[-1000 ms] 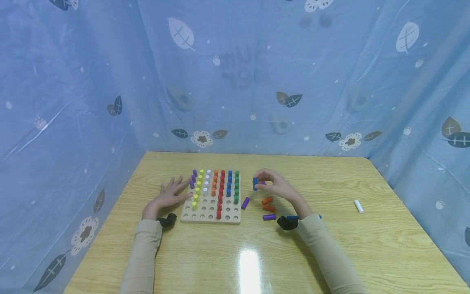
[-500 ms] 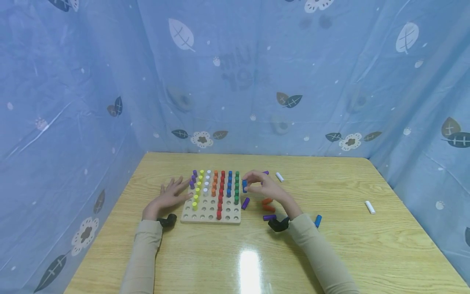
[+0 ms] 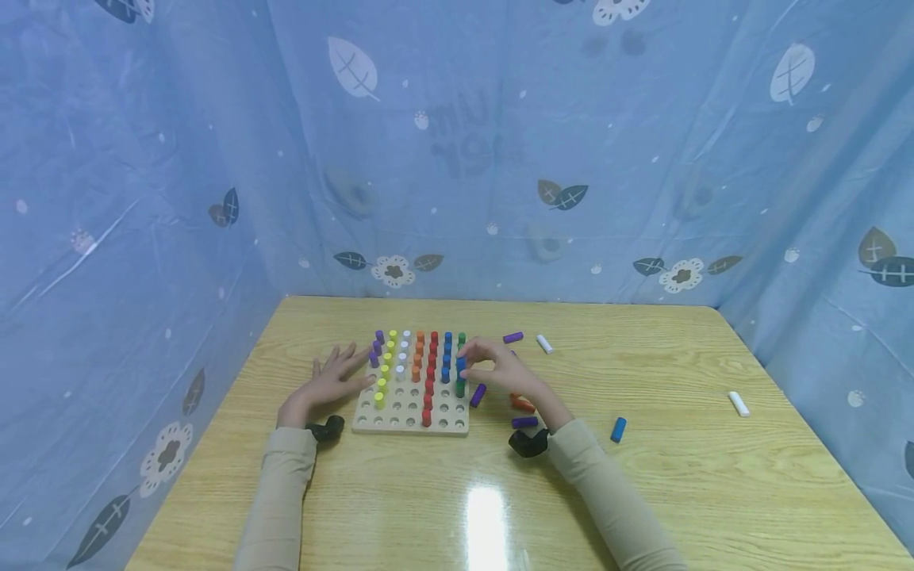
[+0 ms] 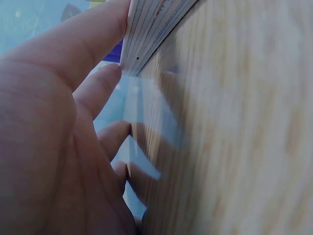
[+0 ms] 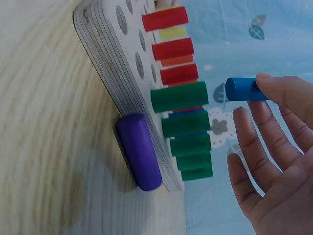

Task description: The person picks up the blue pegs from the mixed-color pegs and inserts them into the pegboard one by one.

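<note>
A wooden pegboard (image 3: 385, 424) carries rows of purple, yellow, white, orange, red, blue and green pegs, with bare holes toward its near side. My right hand (image 3: 500, 371) pinches a blue peg (image 5: 242, 89) between thumb and fingers. It holds that peg above the row of green pegs (image 5: 180, 97) at the board's right side. On the board's left edge my left hand (image 3: 332, 382) rests with fingers spread; in the left wrist view its thumb and a finger touch the board's side (image 4: 146, 36).
Right of the board lie loose pegs: a purple peg (image 5: 138, 152) beside its edge, another purple peg (image 3: 524, 423), an orange peg (image 3: 524, 404), a blue peg (image 3: 618, 430) and a white peg (image 3: 545, 344). Another white peg (image 3: 739, 404) lies far right. Blue curtains hang behind the table.
My right hand has carried the blue peg leftward from beside the board to over the green row. The far-right white peg has shifted rightward. My left hand has stayed put.
</note>
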The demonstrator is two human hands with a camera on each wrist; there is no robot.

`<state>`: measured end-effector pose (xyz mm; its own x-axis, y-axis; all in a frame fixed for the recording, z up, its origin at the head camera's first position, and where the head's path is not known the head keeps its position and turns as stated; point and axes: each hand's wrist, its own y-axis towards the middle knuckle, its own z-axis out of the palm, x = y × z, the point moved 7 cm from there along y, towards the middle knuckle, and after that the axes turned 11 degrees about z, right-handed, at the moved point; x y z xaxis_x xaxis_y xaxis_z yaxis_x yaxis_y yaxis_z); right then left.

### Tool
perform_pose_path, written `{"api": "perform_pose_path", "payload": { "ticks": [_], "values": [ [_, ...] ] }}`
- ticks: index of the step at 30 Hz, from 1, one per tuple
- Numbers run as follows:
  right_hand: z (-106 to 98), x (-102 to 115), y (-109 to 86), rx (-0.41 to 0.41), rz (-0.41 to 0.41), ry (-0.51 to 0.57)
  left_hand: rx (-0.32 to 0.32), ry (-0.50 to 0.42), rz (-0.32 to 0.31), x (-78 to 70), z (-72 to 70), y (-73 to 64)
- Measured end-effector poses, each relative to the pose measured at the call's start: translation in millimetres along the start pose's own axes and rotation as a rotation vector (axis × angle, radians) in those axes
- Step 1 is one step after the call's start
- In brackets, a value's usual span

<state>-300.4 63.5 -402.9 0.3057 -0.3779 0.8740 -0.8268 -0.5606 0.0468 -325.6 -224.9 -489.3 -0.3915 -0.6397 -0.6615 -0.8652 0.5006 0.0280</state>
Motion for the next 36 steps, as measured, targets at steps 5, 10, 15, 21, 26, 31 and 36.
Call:
{"api": "perform_pose_path", "payload": {
  "ticks": [5, 10, 15, 21, 26, 31, 36],
  "values": [
    [8, -18, 7.9, -0.002, -0.006, 0.005, 0.001, 0.002, 0.0, -0.2, -0.1, 0.2],
    [13, -27, 12.0, -0.029, -0.023, -0.025, 0.001, 0.002, -0.002, 0.0, 0.4, 0.3],
    [17, -22, 11.0, -0.081, -0.022, -0.081, 0.003, -0.009, -0.004, 0.7, 0.9, 0.5],
    [21, 6, 3.1, -0.052, -0.037, -0.058, 0.0, -0.013, 0.0, -0.1, 1.3, -0.2],
    [26, -1, 6.8, -0.053, -0.02, -0.085, -0.005, -0.011, 0.002, -0.9, 1.5, -1.3],
    [29, -18, 13.7, -0.084, -0.026, -0.136, -0.005, -0.002, -0.011, 0.5, 1.8, -1.6],
    [31, -21, 14.6, -0.095, -0.059, -0.175, -0.002, 0.014, -0.011, 2.3, 2.0, -0.5]
  ]
}}
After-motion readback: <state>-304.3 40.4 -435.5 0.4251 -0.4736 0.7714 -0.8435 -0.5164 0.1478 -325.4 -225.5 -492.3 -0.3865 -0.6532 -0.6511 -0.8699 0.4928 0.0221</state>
